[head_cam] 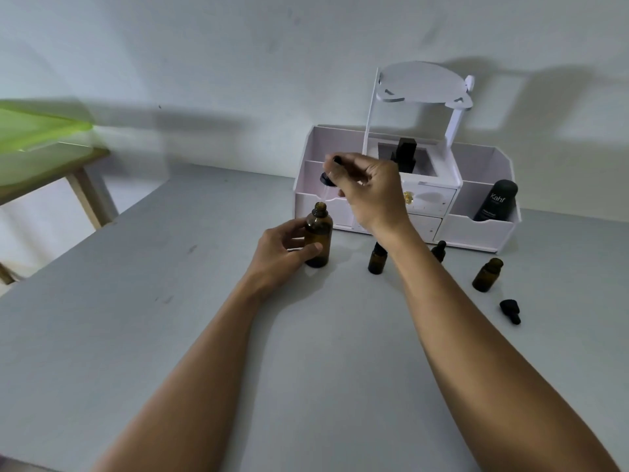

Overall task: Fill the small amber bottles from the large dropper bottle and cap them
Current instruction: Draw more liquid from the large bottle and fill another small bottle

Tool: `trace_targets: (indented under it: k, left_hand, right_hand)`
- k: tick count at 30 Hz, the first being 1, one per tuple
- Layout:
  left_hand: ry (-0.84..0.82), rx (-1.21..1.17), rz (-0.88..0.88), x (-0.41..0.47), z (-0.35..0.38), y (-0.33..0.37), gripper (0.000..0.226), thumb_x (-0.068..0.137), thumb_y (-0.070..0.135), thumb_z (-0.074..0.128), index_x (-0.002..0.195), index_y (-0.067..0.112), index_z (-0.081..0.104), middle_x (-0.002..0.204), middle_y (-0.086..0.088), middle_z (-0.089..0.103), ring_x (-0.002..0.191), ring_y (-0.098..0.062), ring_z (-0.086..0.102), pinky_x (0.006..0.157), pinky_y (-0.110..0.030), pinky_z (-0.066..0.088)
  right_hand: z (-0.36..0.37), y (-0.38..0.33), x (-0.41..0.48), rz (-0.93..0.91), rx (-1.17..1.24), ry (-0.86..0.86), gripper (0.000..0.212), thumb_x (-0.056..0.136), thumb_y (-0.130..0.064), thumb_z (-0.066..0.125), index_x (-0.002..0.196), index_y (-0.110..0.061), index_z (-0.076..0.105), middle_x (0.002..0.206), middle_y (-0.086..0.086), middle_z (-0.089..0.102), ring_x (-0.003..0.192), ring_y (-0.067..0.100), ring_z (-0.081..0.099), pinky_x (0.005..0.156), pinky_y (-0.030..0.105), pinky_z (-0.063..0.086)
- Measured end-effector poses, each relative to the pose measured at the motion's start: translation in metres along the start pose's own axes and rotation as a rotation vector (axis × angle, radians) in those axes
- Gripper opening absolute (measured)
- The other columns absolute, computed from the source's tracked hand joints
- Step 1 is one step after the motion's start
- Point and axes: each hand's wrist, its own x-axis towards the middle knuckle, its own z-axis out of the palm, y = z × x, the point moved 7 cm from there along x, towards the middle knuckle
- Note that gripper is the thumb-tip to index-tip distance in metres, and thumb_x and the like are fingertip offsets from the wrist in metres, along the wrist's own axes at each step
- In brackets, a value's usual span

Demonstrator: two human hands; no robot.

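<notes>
The large amber bottle (318, 235) stands upright and uncapped on the grey table (170, 335). My left hand (284, 248) grips its side. My right hand (369, 189) holds the black dropper cap (326, 178) just above the bottle's mouth, its glass pipette pointing down. To the right stand three small amber bottles: one (377, 258) partly behind my right wrist, a capped one (439, 251) farther back, and an open one (487, 274). A loose black dropper cap (510, 311) lies on the table near the open one.
A white desk organiser (476, 229) with drawers and a raised shelf stands against the wall behind the bottles. It holds a dark "Kahf" bottle (496, 201) and a black item (404, 155). A wooden side table (68, 165) with a green cover stands at the left.
</notes>
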Motion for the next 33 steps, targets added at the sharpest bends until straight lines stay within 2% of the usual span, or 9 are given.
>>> trace_targets:
  k: [2,8,14,19,26,30,33]
  left_hand:
    - [0.003,0.002,-0.006,0.000,0.000,-0.001,0.047,0.085,0.006,0.074,0.130,0.017,0.064,0.114,-0.006,0.073,0.103,-0.018,0.072,0.091,-0.033,0.057]
    - [-0.004,0.003,-0.006,0.000,0.000,-0.001,0.049,0.080,0.016,0.074,0.128,0.020,0.065,0.113,-0.005,0.074,0.102,-0.018,0.072,0.094,-0.039,0.057]
    - [-0.013,-0.002,-0.003,-0.002,0.001,0.000,0.048,0.082,0.014,0.074,0.129,0.019,0.064,0.114,-0.005,0.074,0.103,-0.018,0.072,0.093,-0.039,0.057]
    - [-0.012,0.006,-0.003,-0.002,0.000,0.000,0.047,0.083,0.015,0.073,0.129,0.021,0.064,0.114,-0.003,0.074,0.102,-0.016,0.072,0.093,-0.036,0.057]
    - [-0.015,0.030,-0.007,-0.004,0.000,0.002,0.046,0.087,0.011,0.073,0.131,0.023,0.063,0.115,-0.001,0.073,0.103,-0.012,0.072,0.093,-0.031,0.056]
    - [-0.005,0.045,-0.003,-0.006,0.000,0.006,0.047,0.087,0.009,0.073,0.130,0.025,0.063,0.115,0.002,0.073,0.102,-0.008,0.071,0.094,-0.030,0.056]
    - [0.018,0.052,-0.012,-0.007,-0.003,0.005,0.063,0.082,0.013,0.078,0.139,0.029,0.055,0.122,0.001,0.069,0.108,-0.010,0.068,0.094,-0.029,0.056]
  right_hand:
    - [0.008,0.008,-0.003,0.015,-0.068,-0.051,0.020,0.090,-0.020,0.072,0.104,-0.007,0.076,0.085,-0.002,0.076,0.075,-0.001,0.070,0.074,0.020,0.058]
    - [0.017,0.026,-0.010,0.073,-0.182,-0.113,0.024,0.088,-0.028,0.074,0.103,-0.010,0.078,0.094,0.002,0.078,0.087,0.011,0.073,0.079,0.016,0.055]
    - [0.016,0.022,-0.011,0.035,-0.207,-0.050,0.017,0.088,-0.023,0.074,0.095,-0.008,0.079,0.087,0.003,0.077,0.078,0.011,0.071,0.071,0.012,0.054]
    - [0.019,0.022,-0.010,0.014,-0.239,-0.002,0.015,0.087,-0.021,0.075,0.088,-0.006,0.079,0.082,0.004,0.076,0.075,0.015,0.071,0.070,0.017,0.056]
    - [0.018,0.019,-0.012,0.030,-0.242,-0.003,0.013,0.088,-0.020,0.073,0.092,-0.009,0.079,0.085,0.002,0.076,0.077,0.012,0.071,0.072,0.015,0.055]
    - [0.011,0.009,-0.006,0.046,-0.149,-0.005,0.013,0.089,-0.020,0.072,0.095,-0.010,0.078,0.083,0.000,0.076,0.077,0.007,0.073,0.073,0.014,0.056]
    - [0.005,-0.007,0.004,-0.004,-0.170,0.000,0.016,0.090,-0.025,0.071,0.096,-0.011,0.077,0.083,-0.002,0.075,0.075,0.003,0.070,0.070,0.011,0.054]
